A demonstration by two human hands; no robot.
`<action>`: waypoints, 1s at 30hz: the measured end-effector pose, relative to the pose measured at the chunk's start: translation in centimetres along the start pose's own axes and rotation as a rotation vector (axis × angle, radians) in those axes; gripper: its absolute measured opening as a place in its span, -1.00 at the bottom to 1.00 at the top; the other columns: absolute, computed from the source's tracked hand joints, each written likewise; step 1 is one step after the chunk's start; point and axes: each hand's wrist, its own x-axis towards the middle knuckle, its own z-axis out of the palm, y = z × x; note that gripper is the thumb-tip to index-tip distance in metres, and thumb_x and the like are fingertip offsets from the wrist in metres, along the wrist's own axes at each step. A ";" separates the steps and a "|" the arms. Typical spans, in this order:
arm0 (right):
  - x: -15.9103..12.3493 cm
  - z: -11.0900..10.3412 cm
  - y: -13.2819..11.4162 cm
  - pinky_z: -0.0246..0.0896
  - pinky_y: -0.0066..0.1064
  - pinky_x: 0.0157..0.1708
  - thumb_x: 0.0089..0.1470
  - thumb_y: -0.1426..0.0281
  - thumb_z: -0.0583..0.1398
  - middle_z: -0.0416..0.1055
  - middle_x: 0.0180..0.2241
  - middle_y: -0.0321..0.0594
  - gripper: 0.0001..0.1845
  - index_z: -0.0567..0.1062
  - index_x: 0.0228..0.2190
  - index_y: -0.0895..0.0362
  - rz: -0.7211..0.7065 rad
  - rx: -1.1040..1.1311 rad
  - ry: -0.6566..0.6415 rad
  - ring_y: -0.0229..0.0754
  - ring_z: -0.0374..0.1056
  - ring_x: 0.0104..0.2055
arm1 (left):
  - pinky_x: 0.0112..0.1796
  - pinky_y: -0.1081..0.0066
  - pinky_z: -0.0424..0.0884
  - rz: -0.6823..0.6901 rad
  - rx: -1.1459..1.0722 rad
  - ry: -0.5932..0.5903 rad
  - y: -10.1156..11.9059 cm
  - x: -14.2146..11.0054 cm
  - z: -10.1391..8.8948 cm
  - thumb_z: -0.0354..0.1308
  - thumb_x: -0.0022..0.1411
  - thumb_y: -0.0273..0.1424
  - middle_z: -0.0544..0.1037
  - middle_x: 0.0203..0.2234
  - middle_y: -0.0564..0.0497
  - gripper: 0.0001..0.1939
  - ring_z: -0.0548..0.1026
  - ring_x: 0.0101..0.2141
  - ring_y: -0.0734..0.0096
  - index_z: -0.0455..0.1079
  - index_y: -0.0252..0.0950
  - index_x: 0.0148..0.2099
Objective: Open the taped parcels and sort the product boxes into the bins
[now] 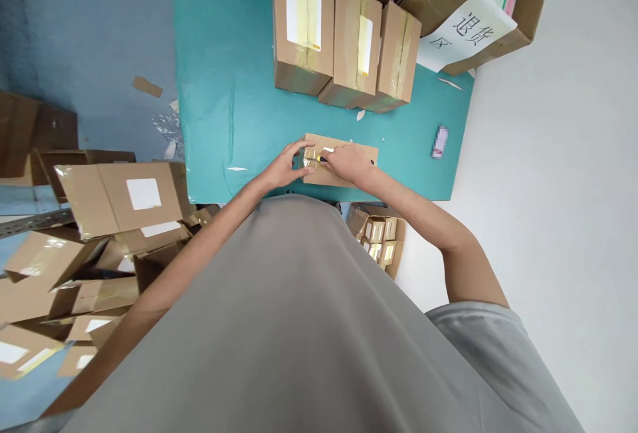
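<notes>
A small flat cardboard box point(361, 151) with a taped white label lies near the front edge of the teal table point(224, 101). My left hand point(286, 166) grips the box's left end, fingers curled over its edge. My right hand point(349, 162) rests closed on top of the box, holding a small yellow tool point(319, 158) whose tip sits on the tape seam between my hands.
Three taped cardboard boxes point(349, 41) stand in a row at the table's back. A big open carton with a white paper sign point(468, 31) is behind them. A small phone-like item point(439, 142) lies right. Several boxes point(114, 200) pile on the floor left; a carton of small boxes point(379, 240) sits under the table.
</notes>
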 end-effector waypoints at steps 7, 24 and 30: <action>-1.7 1.6 2.0 0.33 -0.17 -0.06 0.55 0.52 0.05 0.71 0.02 0.28 -0.57 0.66 0.17 0.26 0.118 -0.015 -0.075 0.18 0.64 0.08 | 0.36 -0.08 0.45 -0.025 -0.008 0.005 -0.2 -0.1 0.0 0.45 0.22 -0.01 0.39 0.45 -0.19 -0.10 0.46 0.33 -0.08 0.34 -0.06 0.52; -11.3 7.4 10.0 0.18 -0.26 -0.21 0.64 0.13 0.01 0.68 0.05 0.13 -0.52 0.58 0.23 0.07 0.343 0.014 -0.098 0.12 0.63 0.01 | 0.20 -0.04 0.61 -0.095 -0.163 0.035 0.7 -0.5 -1.2 0.52 0.08 0.07 0.44 0.42 -0.19 -0.07 0.54 0.25 -0.12 0.43 -0.07 0.43; -12.0 6.5 7.6 0.17 -0.31 -0.25 0.65 0.11 -0.02 0.66 0.15 -0.03 -0.49 0.52 0.34 -0.01 0.268 0.197 0.050 0.06 0.62 0.04 | 0.34 -0.13 0.49 -0.191 -0.239 0.155 -0.7 -2.4 -3.6 0.51 0.03 -0.06 0.53 0.38 -0.15 -0.09 0.58 0.24 -0.05 0.44 -0.06 0.42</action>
